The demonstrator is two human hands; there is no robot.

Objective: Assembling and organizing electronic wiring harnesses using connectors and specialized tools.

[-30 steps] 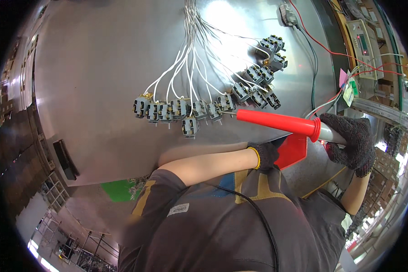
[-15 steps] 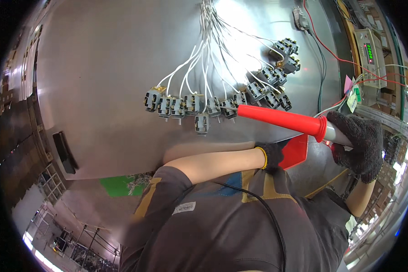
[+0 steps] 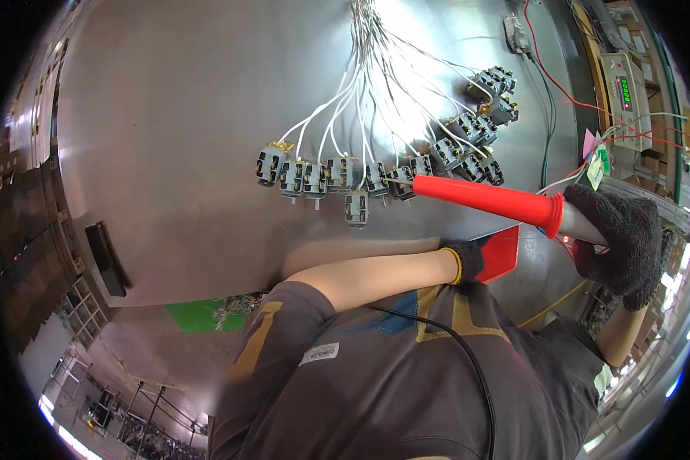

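Right hand [image 3: 625, 236], at three o'clock, has its grip closed round the red probe [image 3: 483, 201], which points toward ten, tip among grey connectors [image 3: 376, 179]. Left hand [image 3: 472, 261] points toward three; its grip I cannot tell.

A red-sleeved probe [image 3: 487, 203] slants in from the right, its thin tip among gray-and-black connectors [image 3: 356, 208], fanned out on white wires [image 3: 366, 34] bunched at the far side.

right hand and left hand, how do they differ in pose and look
The right hand grips the grey end of the red probe; the left hand is near the table edge, its fingers hidden. A yellow rim shows at the left hand's wrist, none at the right hand's. Both wear dark gloves.
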